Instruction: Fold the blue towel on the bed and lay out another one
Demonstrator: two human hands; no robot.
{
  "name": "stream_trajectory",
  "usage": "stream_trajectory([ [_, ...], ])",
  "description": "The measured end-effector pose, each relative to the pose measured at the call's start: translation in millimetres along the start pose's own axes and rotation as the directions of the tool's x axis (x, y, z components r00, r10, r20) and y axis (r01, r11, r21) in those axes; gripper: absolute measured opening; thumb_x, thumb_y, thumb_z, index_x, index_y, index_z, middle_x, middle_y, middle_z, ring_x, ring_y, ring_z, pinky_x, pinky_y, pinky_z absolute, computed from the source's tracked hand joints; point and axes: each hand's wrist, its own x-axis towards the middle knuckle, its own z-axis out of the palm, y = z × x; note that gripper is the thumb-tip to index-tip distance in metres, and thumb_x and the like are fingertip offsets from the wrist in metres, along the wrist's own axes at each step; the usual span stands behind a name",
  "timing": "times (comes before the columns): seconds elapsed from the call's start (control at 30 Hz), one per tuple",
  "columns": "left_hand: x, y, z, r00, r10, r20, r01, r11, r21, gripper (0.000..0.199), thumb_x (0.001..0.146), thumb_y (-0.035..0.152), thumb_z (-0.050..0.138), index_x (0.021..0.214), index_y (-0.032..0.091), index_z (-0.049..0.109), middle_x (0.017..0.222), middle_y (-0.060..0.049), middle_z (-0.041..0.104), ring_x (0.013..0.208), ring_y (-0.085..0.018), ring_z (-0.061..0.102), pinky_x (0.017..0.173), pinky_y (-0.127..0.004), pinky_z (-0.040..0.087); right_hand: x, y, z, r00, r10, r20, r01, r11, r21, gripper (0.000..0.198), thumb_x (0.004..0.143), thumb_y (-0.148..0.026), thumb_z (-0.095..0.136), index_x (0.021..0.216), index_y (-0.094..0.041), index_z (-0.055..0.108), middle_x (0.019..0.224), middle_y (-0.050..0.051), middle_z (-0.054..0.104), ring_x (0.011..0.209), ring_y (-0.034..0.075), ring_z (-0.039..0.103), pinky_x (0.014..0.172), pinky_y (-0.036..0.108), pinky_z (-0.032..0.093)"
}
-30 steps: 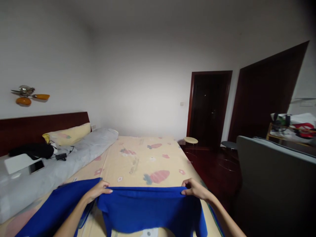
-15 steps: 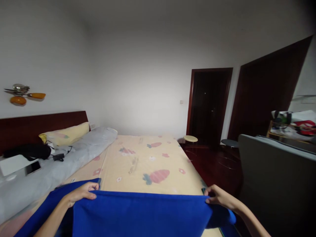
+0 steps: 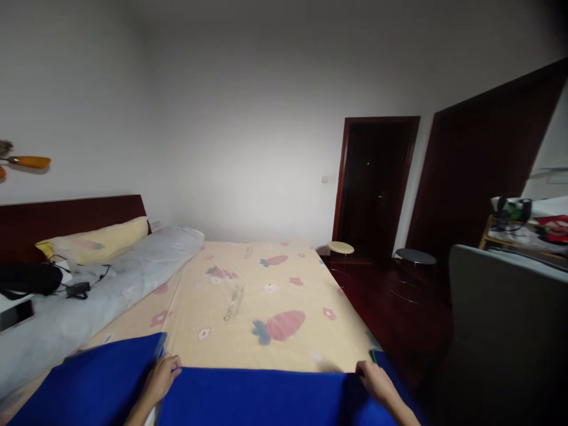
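A plain blue cloth (image 3: 261,397) stretches across the bottom of the head view, its top edge nearly straight between my hands. My left hand (image 3: 162,376) pinches the cloth near its left top corner, fingers closed. At the opposite end, my right hand (image 3: 376,380) is closed on the same edge. More blue fabric (image 3: 95,373) lies flat on the bed to the left, and a dark-edged bit shows beyond my right hand. The lower part of the cloth runs out of view, so its full shape is hidden.
Beneath is a bed with a yellow carrot-print sheet (image 3: 279,296). A grey rolled quilt (image 3: 133,278), a yellow pillow (image 3: 95,241), a black charger (image 3: 78,290) and a phone (image 3: 16,315) are at left. Two stools (image 3: 340,248) and a grey chair back (image 3: 506,331) stand right.
Both hands have moved down toward the bed with the cloth's edge. The left piece of blue fabric now lies flatter. The camera view has shifted slightly right.
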Motion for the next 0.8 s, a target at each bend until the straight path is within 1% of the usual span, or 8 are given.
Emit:
stream_trajectory([
  [0.13,6,9,28,0.998,-0.035,-0.044,0.044,0.972,0.232,0.022,0.084,0.021,0.044,0.086,0.026,0.065,0.098,-0.001,0.067,0.098,-0.013,0.060,0.081,-0.023,0.042,13,-2,28,0.997,0.021,-0.069,-0.029,0.993,-0.114,0.035,0.078,-0.013,0.036,0.082,-0.019,0.070,0.094,0.012,0.074,0.099,0.027,0.064,0.085,0.040,0.040],
  [0.27,11,22,35,0.996,-0.060,-0.064,0.078,0.941,0.329,0.028,0.086,0.028,0.041,0.094,0.026,0.068,0.104,-0.005,0.067,0.104,-0.021,0.058,0.084,-0.032,0.041,25,0,43,0.990,0.004,-0.140,-0.032,0.979,-0.201,0.039,0.083,-0.016,0.031,0.082,-0.017,0.070,0.103,0.016,0.070,0.104,0.030,0.060,0.086,0.043,0.039],
  [0.43,26,34,39,0.986,-0.165,-0.018,0.164,0.951,0.261,0.037,0.086,0.023,0.033,0.097,0.021,0.069,0.105,-0.010,0.072,0.099,-0.023,0.065,0.081,-0.035,0.045,39,2,61,0.989,0.063,-0.137,-0.091,0.974,-0.206,0.040,0.085,-0.020,0.028,0.085,-0.017,0.068,0.091,0.014,0.075,0.092,0.029,0.067,0.085,0.044,0.045],
  [0.53,26,36,56,0.965,-0.260,0.038,0.246,0.946,0.212,0.047,0.088,0.021,0.024,0.118,0.017,0.060,0.106,-0.012,0.075,0.091,-0.021,0.070,0.075,-0.034,0.051,34,7,80,0.991,0.089,-0.099,-0.104,0.982,-0.159,0.041,0.086,-0.023,0.030,0.107,-0.017,0.064,0.095,0.013,0.077,0.090,0.025,0.071,0.082,0.038,0.052],
  [0.6,11,31,77,0.978,-0.208,-0.019,0.208,0.957,0.202,0.053,0.089,0.025,0.021,0.134,0.013,0.046,0.128,-0.013,0.066,0.113,-0.019,0.064,0.087,-0.031,0.051,18,18,100,0.988,0.064,-0.139,-0.077,0.993,-0.086,0.047,0.085,-0.026,0.033,0.125,-0.016,0.054,0.112,0.013,0.073,0.101,0.023,0.069,0.088,0.036,0.055],
  [0.67,-19,17,103,0.990,-0.078,-0.120,0.099,0.979,0.181,0.057,0.089,0.035,0.022,0.139,0.014,0.040,0.146,-0.009,0.052,0.132,-0.017,0.049,0.101,-0.028,0.046,-11,35,124,0.968,0.016,-0.251,-0.016,1.000,0.002,0.052,0.084,-0.034,0.037,0.131,-0.017,0.050,0.129,0.012,0.065,0.116,0.023,0.063,0.098,0.038,0.054],
  [0.73,-62,-4,124,0.983,-0.038,-0.178,0.067,0.985,0.160,0.059,0.087,0.042,0.025,0.140,0.020,0.040,0.146,-0.006,0.052,0.132,-0.018,0.050,0.101,-0.032,0.049,-48,55,149,0.940,-0.014,-0.340,0.040,0.997,0.069,0.051,0.083,-0.045,0.041,0.126,-0.023,0.057,0.132,0.008,0.063,0.120,0.025,0.060,0.098,0.039,0.055],
  [0.8,-108,-25,135,0.965,-0.110,-0.238,0.156,0.971,0.184,0.055,0.084,0.043,0.034,0.137,0.031,0.043,0.136,-0.003,0.062,0.128,-0.022,0.054,0.097,-0.041,0.052,-86,70,167,0.927,0.026,-0.373,0.018,0.993,0.113,0.047,0.081,-0.048,0.041,0.117,-0.028,0.064,0.127,0.006,0.067,0.116,0.027,0.063,0.093,0.041,0.058],
])
